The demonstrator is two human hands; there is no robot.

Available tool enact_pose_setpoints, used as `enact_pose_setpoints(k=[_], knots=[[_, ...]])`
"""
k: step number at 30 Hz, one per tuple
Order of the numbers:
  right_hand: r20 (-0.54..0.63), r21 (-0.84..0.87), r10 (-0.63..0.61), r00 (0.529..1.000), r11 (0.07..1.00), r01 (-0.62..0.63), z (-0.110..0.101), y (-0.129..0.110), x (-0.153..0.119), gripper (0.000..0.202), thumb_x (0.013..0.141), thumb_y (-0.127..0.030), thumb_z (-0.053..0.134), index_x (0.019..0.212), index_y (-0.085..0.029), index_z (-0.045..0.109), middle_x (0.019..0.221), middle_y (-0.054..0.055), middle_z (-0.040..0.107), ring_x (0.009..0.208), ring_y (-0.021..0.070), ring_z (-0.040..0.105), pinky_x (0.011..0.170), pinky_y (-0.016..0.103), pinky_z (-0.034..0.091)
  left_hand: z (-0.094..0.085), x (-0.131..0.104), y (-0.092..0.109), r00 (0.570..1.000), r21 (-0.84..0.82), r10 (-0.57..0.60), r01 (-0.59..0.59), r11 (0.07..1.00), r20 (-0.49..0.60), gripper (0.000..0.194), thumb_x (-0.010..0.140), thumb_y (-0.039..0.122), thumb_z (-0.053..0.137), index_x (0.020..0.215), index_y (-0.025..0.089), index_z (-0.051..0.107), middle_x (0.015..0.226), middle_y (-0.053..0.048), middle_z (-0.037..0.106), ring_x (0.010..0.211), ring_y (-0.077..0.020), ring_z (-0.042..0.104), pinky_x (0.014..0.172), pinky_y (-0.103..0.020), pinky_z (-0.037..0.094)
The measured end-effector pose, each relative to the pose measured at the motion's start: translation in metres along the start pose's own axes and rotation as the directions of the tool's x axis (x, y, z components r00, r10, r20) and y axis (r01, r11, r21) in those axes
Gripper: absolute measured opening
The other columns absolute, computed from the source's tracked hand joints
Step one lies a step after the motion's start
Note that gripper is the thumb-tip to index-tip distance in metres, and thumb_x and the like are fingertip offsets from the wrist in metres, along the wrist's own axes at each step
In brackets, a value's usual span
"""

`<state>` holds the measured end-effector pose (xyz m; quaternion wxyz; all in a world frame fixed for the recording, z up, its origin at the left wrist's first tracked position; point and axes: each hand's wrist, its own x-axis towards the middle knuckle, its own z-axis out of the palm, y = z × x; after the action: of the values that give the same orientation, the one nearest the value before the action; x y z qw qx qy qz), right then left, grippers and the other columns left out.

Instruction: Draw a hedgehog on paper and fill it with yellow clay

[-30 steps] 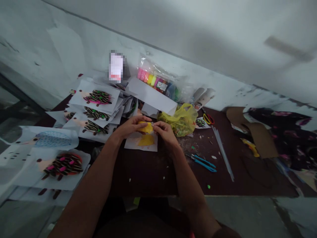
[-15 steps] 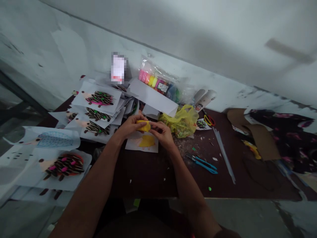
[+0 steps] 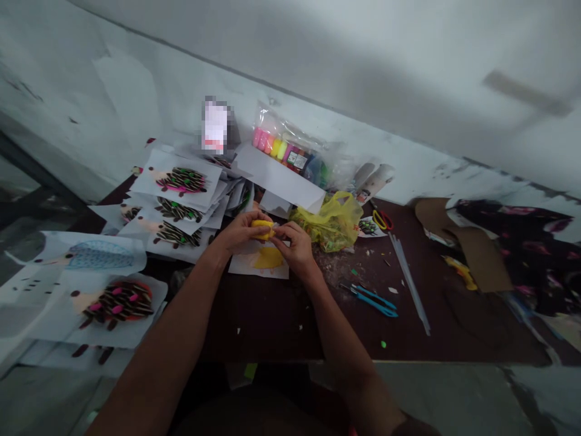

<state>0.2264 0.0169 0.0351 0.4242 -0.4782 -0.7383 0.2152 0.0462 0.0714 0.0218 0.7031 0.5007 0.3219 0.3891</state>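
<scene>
My left hand (image 3: 245, 231) is closed around a lump of yellow modelling clay (image 3: 263, 226), held above the table. The fingertips of my right hand (image 3: 295, 243) pinch at the clay's right end, where a bit of clear wrapper seems to show. Just beneath my hands lies a white sheet (image 3: 236, 264) with a hedgehog shape whose body is filled in yellow (image 3: 267, 258). My fingers hide the sheet's upper part.
Hedgehog pictures (image 3: 184, 180) pile up on the left. Behind stand a clear bag of coloured clay packs (image 3: 276, 145) and a yellow plastic bag (image 3: 333, 221). To the right lie a blue cutter knife (image 3: 374, 301), scissors (image 3: 382, 219), clear sticks (image 3: 411, 284) and cardboard (image 3: 485, 257).
My right fingers have shifted slightly at the end of the yellow clay, with a more bent pinch. The left hand keeps its hold, and the things on the table stay put.
</scene>
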Motion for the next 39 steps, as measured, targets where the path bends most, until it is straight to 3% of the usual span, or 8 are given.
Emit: enact_pose_setpoints(k=[8,12,17,21,25,30,35,39], knots=[[-0.023,-0.18,-0.057,0.998,0.982,0.052,0.0,0.004,-0.002,0.023,0.093,-0.037,0.063,0.107,-0.024,0.076,0.103,0.009,0.064,0.091,0.0204,0.061,0.08,0.033,0.049,0.002,-0.004,0.007,0.996,0.02,0.006,-0.008,1.0,0.087,0.041,0.069,0.04,0.081,0.096,0.016,0.063,0.086,0.001,0.065,0.074,-0.011,0.062,0.069,-0.023,0.051],[0.015,-0.311,-0.059,0.998,0.948,0.061,0.002,0.003,-0.002,0.02,0.093,-0.036,0.063,0.102,-0.024,0.076,0.096,0.008,0.066,0.089,0.0208,0.06,0.08,0.034,0.045,0.003,-0.003,0.006,0.992,0.083,-0.012,0.001,0.997,0.129,0.041,0.071,0.044,0.08,0.093,0.015,0.062,0.084,0.0,0.065,0.073,-0.0114,0.062,0.069,-0.023,0.052],[-0.044,-0.381,-0.092,0.995,0.922,0.068,0.006,-0.002,-0.002,0.02,0.095,-0.033,0.057,0.092,-0.023,0.074,0.087,0.008,0.064,0.084,0.0206,0.057,0.078,0.034,0.043,0.004,0.0,0.003,0.996,0.06,-0.024,0.019,0.998,0.086,0.044,0.067,0.043,0.082,0.094,0.015,0.061,0.083,0.0,0.065,0.07,-0.0111,0.062,0.066,-0.024,0.054],[-0.099,-0.353,-0.086,0.991,0.934,0.046,0.003,-0.003,-0.002,0.019,0.093,-0.029,0.055,0.081,-0.022,0.069,0.079,0.006,0.059,0.077,0.0189,0.055,0.074,0.032,0.044,0.002,0.0,0.001,0.999,0.052,-0.022,0.02,0.998,0.024,0.044,0.064,0.04,0.082,0.093,0.015,0.06,0.082,0.001,0.063,0.068,-0.011,0.062,0.064,-0.025,0.055],[-0.214,-0.214,0.006,0.977,0.975,-0.053,-0.005,-0.002,-0.004,0.016,0.092,-0.028,0.056,0.083,-0.022,0.068,0.078,0.003,0.057,0.073,0.0166,0.054,0.069,0.029,0.045,-0.003,0.002,0.0,0.991,0.041,0.027,-0.022,0.999,-0.129,0.038,0.064,0.035,0.08,0.088,0.015,0.057,0.08,0.002,0.059,0.066,-0.011,0.06,0.063,-0.026,0.056],[-0.135,-0.12,0.122,0.983,0.983,-0.139,-0.013,-0.006,-0.017,0.015,0.087,-0.029,0.065,0.099,-0.022,0.071,0.087,0.003,0.059,0.072,0.016,0.052,0.068,0.03,0.045,0.0,0.016,0.0,0.985,0.157,0.08,-0.056,0.986,-0.155,0.03,0.065,0.022,0.07,0.091,0.015,0.057,0.087,0.0,0.059,0.072,-0.0122,0.06,0.065,-0.025,0.053],[-0.095,-0.18,0.115,0.989,0.975,-0.131,-0.012,-0.011,-0.035,0.003,0.085,-0.023,0.065,0.084,-0.022,0.062,0.082,0.001,0.057,0.075,0.017,0.052,0.073,0.03,0.044,0.003,0.037,-0.006,0.968,0.46,0.2,-0.108,0.881,-0.154,0.045,0.065,0.01,0.058,0.109,0.015,0.061,0.091,-0.003,0.063,0.08,-0.0171,0.061,0.075,-0.03,0.053],[-0.039,-0.198,0.116,0.993,0.973,-0.121,-0.007,-0.011,-0.04,0.006,0.085,-0.019,0.064,0.081,-0.023,0.06,0.084,0.001,0.057,0.075,0.017,0.053,0.072,0.03,0.044,0.005,0.041,-0.013,0.912,0.766,0.386,-0.151,0.625,-0.135,0.043,0.065,0.006,0.058,0.106,0.015,0.066,0.108,-0.009,0.065,0.108,-0.0267,0.058,0.102,-0.043,0.046]])
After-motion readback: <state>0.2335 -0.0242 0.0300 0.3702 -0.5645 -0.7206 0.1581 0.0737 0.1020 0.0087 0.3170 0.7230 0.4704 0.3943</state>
